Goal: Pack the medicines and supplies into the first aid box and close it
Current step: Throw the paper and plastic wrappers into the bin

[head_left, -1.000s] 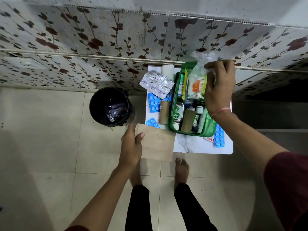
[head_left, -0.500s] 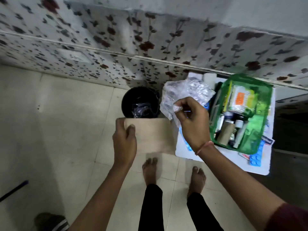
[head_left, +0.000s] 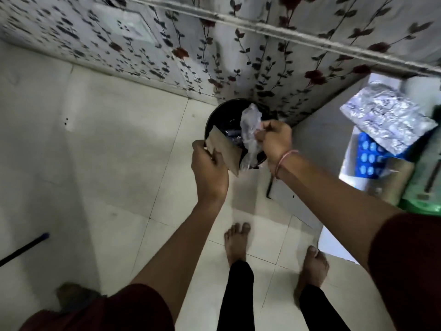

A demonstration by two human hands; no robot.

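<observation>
My left hand (head_left: 208, 172) grips a brown paper envelope (head_left: 223, 150), tilted over the near rim of a black bin (head_left: 216, 113). My right hand (head_left: 274, 139) pinches a crumpled clear plastic wrapper (head_left: 249, 130) that hangs down over the bin's mouth. At the far right, on a small white table (head_left: 298, 201), lie silver foil blister strips (head_left: 389, 117) over blue blister packs (head_left: 368, 157). Only a corner of the green first aid box (head_left: 427, 201) shows at the right edge; its contents are cut off.
The bin stands on pale floor tiles against a wall papered with a floral vine pattern (head_left: 238, 56). My bare feet (head_left: 236, 242) stand just left of the table. A dark stick with a blue tip (head_left: 23, 249) lies on the floor at the left.
Both hands have swung left from the table to the bin. The right hand has carried the plastic wrapper over the bin's mouth. The left hand has tipped the envelope over the rim.
</observation>
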